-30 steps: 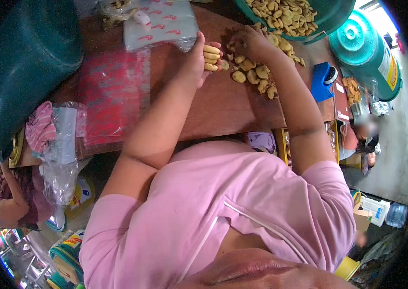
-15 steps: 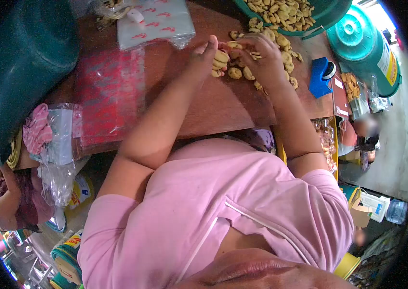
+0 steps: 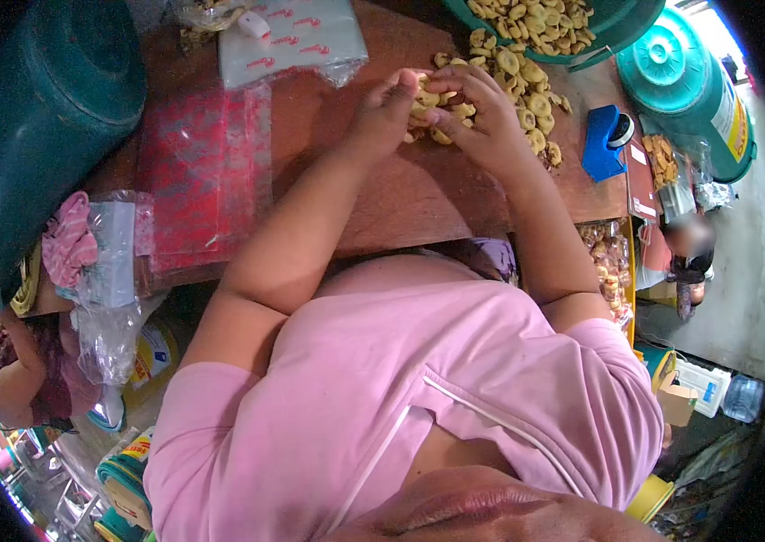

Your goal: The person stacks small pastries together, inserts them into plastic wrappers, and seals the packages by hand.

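Note:
My left hand (image 3: 384, 119) is cupped around several small round yellow-brown biscuits (image 3: 423, 101), its thumb raised along their side. Right against it, my right hand (image 3: 482, 113) curls its fingers and thumb around biscuits at the same bunch; the fingers partly hide them. Beside and beyond my right hand, a loose heap of biscuits (image 3: 536, 104) lies on the brown wooden table (image 3: 328, 190). More biscuits fill a green basin (image 3: 617, 41) at the table's far edge.
Printed clear plastic bags (image 3: 297, 41) and a red-printed plastic sheet (image 3: 206, 172) lie on the left. A blue tape dispenser (image 3: 601, 144) sits at right. Large green bins (image 3: 48, 117) and a lidded teal barrel (image 3: 685, 81) flank the table. Other people are at both sides.
My right hand has moved slightly down and left, closing in on my left hand and the biscuits there. My left hand has turned slightly, and its biscuits show differently.

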